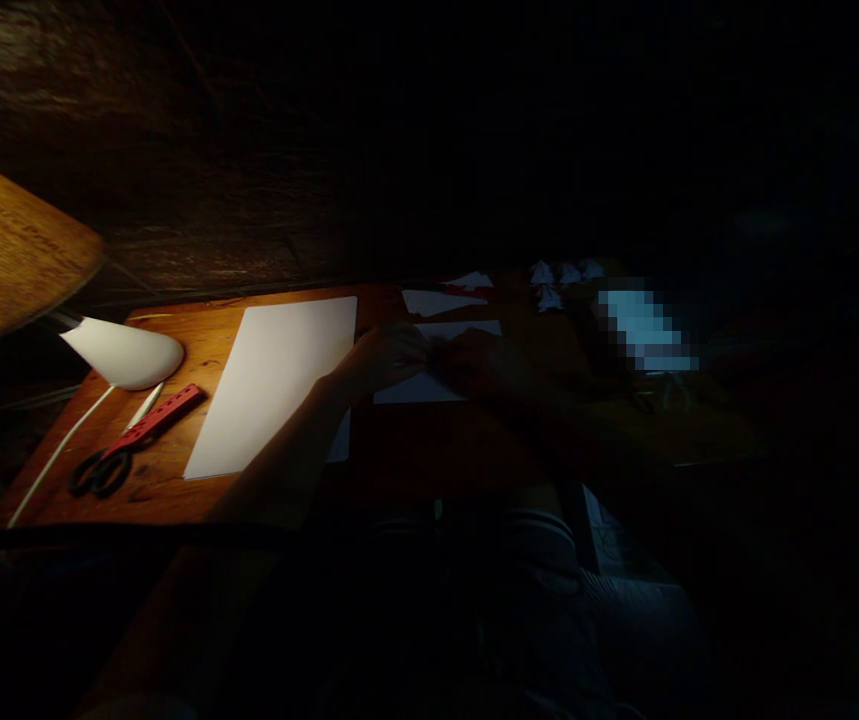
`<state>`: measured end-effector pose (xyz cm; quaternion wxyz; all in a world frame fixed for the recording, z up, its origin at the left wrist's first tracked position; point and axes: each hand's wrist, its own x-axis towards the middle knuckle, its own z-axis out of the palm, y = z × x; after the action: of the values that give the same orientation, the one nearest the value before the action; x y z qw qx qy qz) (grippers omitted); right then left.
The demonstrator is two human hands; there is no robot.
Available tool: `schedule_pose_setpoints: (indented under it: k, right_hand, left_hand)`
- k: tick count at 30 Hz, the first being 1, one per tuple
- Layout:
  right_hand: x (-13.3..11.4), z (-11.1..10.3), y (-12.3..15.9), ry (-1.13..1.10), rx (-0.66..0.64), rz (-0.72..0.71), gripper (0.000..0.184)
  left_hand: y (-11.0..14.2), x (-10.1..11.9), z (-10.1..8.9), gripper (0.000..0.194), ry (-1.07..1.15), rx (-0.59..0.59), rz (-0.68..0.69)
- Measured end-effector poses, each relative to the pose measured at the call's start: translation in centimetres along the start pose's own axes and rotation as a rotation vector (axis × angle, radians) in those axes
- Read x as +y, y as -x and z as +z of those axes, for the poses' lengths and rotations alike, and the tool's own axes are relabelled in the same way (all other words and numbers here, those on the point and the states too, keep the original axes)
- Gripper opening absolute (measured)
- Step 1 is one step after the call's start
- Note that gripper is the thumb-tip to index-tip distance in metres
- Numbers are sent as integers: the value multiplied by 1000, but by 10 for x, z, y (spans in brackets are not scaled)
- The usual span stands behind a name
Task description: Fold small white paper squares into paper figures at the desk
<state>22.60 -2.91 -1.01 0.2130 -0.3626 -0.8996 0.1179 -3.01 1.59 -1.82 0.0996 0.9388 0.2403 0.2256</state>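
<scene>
The scene is very dark, lit only at the left. My left hand (391,357) and my right hand (485,365) meet over a white sheet of paper (466,330) on the wooden table (196,330). Both hands have their fingers curled down onto the paper where they meet, pinching or pressing it. My right hand lies in deep shadow, so its fingers are hard to make out. A larger white sheet (275,385) lies just left of my left forearm.
A white lamp head (125,352) with a white cord (61,450) stands at the table's left. Beside it lie a red ruler (163,415), black-handled scissors (103,470) and a white pen (145,405). Small folded white paper pieces (564,272) sit at the back.
</scene>
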Motion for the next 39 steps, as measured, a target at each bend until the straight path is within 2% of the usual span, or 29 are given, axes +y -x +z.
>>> schedule_pose_setpoints:
  k: [7,12,18,23,30,39]
  right_hand:
    - [-1,-3,0,8,-13,7,24]
    - [-3,-5,0,23,-21,20,25]
    - [-4,-8,1,29,-56,2,26]
    - [-7,-10,1,69,-51,6,40]
    - [-2,-5,-1,101,-85,-48,35]
    - [-3,-6,-1,88,-86,-52,30]
  left_hand:
    - [-2,-10,4,17,-8,-60,11]
    - [-1,-6,-1,23,14,-90,-31]
    - [2,1,-7,26,24,-77,-44]
    - [5,2,-7,29,18,-63,-91]
    - [4,6,-7,21,-6,-34,-83]
    - [3,0,-4,20,40,-5,-110]
